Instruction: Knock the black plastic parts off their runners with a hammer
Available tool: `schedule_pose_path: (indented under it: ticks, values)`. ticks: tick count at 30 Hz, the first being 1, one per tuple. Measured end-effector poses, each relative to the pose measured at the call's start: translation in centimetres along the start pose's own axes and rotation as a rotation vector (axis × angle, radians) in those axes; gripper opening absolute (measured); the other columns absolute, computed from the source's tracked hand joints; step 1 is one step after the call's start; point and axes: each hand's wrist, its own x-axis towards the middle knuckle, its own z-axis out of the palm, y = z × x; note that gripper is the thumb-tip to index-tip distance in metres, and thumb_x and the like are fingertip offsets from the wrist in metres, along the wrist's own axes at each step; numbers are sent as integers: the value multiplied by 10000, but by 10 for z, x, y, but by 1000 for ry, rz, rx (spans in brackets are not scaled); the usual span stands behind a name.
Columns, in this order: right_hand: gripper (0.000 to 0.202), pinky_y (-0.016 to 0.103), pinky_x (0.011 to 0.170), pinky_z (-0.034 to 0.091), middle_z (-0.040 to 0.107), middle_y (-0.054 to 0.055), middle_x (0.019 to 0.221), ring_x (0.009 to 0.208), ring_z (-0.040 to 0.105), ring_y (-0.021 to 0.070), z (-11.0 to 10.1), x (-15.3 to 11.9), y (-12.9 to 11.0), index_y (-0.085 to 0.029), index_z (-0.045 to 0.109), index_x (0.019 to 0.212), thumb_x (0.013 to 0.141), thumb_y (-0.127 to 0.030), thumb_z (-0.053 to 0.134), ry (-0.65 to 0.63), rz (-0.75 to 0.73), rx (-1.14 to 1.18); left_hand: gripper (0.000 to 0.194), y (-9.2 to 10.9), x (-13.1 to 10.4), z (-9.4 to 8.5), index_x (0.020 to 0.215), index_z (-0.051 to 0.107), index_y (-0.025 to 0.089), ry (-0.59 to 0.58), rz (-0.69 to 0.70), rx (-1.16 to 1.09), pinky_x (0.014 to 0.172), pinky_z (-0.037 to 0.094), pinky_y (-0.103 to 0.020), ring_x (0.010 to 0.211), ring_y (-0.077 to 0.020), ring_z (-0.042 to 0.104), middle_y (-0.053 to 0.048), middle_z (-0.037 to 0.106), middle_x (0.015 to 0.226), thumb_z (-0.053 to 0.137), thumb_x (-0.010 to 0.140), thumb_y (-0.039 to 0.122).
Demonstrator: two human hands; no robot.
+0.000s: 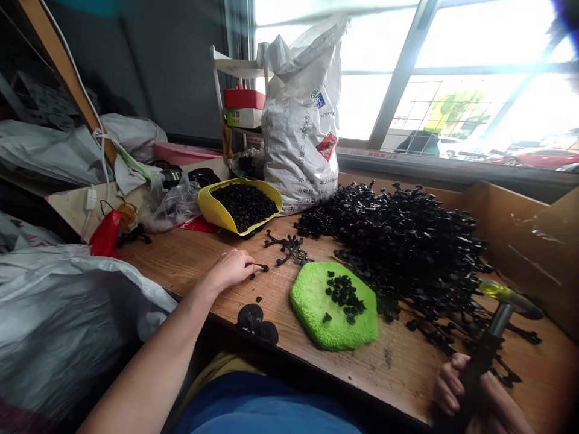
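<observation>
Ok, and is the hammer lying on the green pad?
No, the right hand holds the hammer head-up, off to one side of the green pad.

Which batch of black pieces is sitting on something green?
The small cluster on the green pad, unlike the batch in the yellow scoop or the big heap on the wooden tabletop.

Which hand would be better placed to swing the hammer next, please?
Probably the right hand: it holds the hammer, while the left hand touches a small black part on the table.
</observation>
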Motion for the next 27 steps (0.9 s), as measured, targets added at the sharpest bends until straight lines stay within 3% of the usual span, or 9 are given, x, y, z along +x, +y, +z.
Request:
schedule_pose_path:
  ticks: [3, 8, 12, 14, 18, 23, 27]
  values:
    - [147, 215, 369, 409, 400, -8, 628, 483, 393, 106, -1, -1, 1, -224, 585, 826, 768, -357, 568, -53, -40, -8, 155, 0, -4, -9, 761, 735, 254, -106, 54, -43, 732, 379, -262, 789, -215, 581, -60, 686, 847, 626, 671, 319]
    - [148, 214, 399, 390, 446, -17, 596, 472, 418, 110, 2, -2, 1, -215, 570, 861, 777, -338, 574, -137, -79, -34, 124, 10, -13, -20, 602, 683, 222, -212, 22, -181, 525, 336, -224, 548, -146, 507, -3, 618, 568, 644, 660, 325]
    - [133, 209, 386, 364, 457, -20, 584, 451, 420, 111, 7, -4, 1, -218, 562, 855, 798, -338, 561, -167, -79, -44, 206, 35, -15, -2, 746, 658, 184, -242, -87, -744, 448, 346, -191, 521, -113, 507, -7, 624, 647, 669, 665, 373]
    - [138, 210, 390, 365, 467, -20, 586, 451, 427, 112, 7, -5, 1, -221, 561, 864, 797, -341, 566, -175, -65, -55, 253, 45, -14, 13, 800, 637, 175, -244, -161, -922, 429, 353, -172, 547, -111, 536, -18, 637, 697, 704, 637, 357]
    - [162, 214, 399, 372, 483, -16, 592, 458, 443, 116, 6, -6, 2, -218, 565, 889, 782, -340, 581, -174, -58, -64, 272, 49, -9, 32, 775, 595, 157, -246, -284, -968, 377, 300, -136, 486, -84, 520, -7, 619, 619, 727, 620, 338]
    - [139, 215, 392, 369, 491, -14, 582, 447, 449, 115, 9, -5, 2, -213, 566, 883, 800, -324, 553, -189, -59, -69, 245, 50, -9, 30, 783, 594, 149, -270, -348, -1138, 376, 300, -107, 496, -48, 515, 11, 602, 653, 736, 629, 278]
    - [133, 209, 376, 346, 495, -14, 574, 427, 445, 112, 13, -4, 1, -209, 565, 885, 804, -314, 552, -209, -56, -107, 193, 70, -17, 37, 793, 607, 161, -313, -348, -1294, 393, 340, -107, 531, -48, 527, 18, 593, 691, 714, 650, 235]
